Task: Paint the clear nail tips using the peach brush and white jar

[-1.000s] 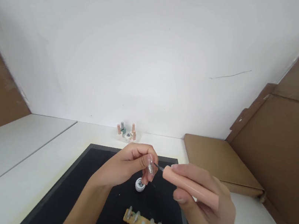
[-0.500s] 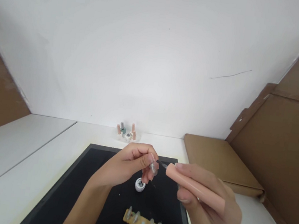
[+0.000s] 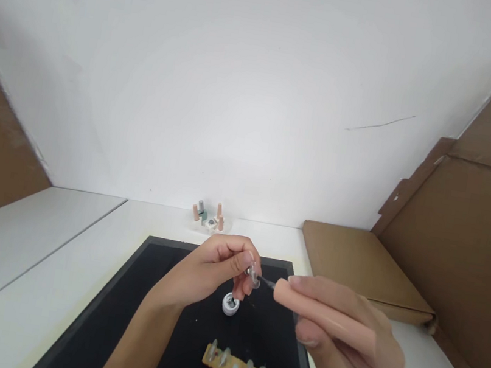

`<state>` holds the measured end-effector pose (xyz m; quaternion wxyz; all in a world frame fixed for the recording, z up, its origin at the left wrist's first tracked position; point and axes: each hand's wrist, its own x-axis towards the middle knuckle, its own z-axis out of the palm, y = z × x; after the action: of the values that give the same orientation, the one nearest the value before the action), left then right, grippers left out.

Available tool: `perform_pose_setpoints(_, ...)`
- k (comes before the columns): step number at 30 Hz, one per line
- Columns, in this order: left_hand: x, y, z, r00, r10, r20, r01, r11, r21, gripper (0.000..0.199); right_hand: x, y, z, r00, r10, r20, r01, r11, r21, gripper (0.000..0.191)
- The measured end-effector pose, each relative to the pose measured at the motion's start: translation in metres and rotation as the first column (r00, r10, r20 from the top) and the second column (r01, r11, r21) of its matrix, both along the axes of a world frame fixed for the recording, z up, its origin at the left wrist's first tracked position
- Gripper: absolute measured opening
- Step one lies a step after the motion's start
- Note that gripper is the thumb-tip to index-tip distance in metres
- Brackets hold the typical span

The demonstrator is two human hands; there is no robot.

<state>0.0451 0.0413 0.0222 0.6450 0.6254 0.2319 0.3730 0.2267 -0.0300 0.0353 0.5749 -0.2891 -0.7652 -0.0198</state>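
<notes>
Two hands are working close together in the head view I am following remotely: the left hand point(image 3: 221, 266) is pinching a clear nail tip point(image 3: 254, 276) above the black mat point(image 3: 140, 270), while the right hand point(image 3: 350, 364) is gripping a pink-handled brush point(image 3: 324, 319). Its long axis is running leftward and slightly up to the nail tip, bristles meeting that piece's right side, though I am not discerning actual contact.

I see a flat cardboard box point(image 3: 345, 254) at the worktop's point(image 3: 143, 217) back-right corner, brown panels point(image 3: 472, 236) standing along both side edges!
</notes>
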Motion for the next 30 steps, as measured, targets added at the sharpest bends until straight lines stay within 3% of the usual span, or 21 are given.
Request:
perform_pose_setpoints(6, 0.000, -0.003, 0.004, 0.999, 0.017, -0.037, -0.017, 1.000, -0.004, 0.039, -0.003, 0.001, 0.007, 0.999, 0.036, 0.003, -0.036, 0.999, -0.033, 0.018)
perform_pose_setpoints(12, -0.001, -0.002, 0.002, 0.999, 0.021, -0.033, -0.020, 1.000, 0.017, 0.039, -0.004, 0.000, 0.009, 1.000, -0.002, 0.003, 0.002, 0.998, 0.070, 0.029)
perform_pose_setpoints(17, 0.000, 0.000, 0.001, 0.999, 0.027, -0.025, -0.027, 1.000, -0.005, 0.040, -0.001, 0.001, 0.003, 1.000, -0.007, -0.010, 0.007, 1.000, -0.011, 0.018)
perform_pose_setpoints(26, 0.002, 0.000, 0.002, 0.999, 0.021, -0.029, -0.021, 1.000, -0.001, 0.039, -0.002, 0.002, 0.010, 0.999, -0.005, 0.034, 0.004, 0.999, 0.044, 0.026)
perform_pose_setpoints(30, 0.002, -0.001, 0.003, 0.999, 0.028, -0.019, -0.029, 0.999, -0.015, 0.038, 0.000, 0.001, 0.005, 1.000, 0.000, 0.012, -0.001, 1.000, 0.010, 0.017)
